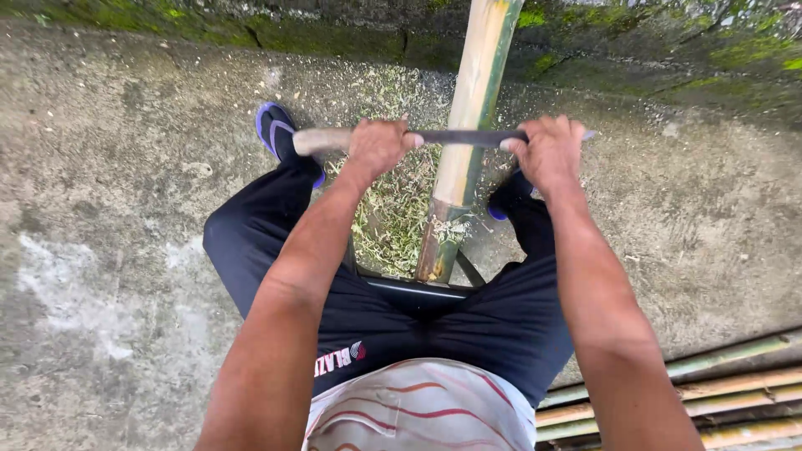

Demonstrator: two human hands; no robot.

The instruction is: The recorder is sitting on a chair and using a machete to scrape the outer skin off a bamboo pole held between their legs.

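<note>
Head view: left hand [378, 146] fisted tight round the pale wooden handle of a long dark-bladed knife [458, 138]; right hand [547, 150] clamped over the blade's far end. Between both grips the blade lies across a yellow-green bamboo pole [468, 108], touching it. Green shavings [393, 209] on concrete floor [109, 192] below the hands. Cut bamboo poles [710, 401] well right of the grip.

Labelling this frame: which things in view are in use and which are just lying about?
In use:
- left hand on the wooden handle
- right hand on the far end of the blade
- bamboo pole under the blade
- green shavings below it

Lying about:
- bamboo poles stacked at the lower right
- mossy wall
</note>
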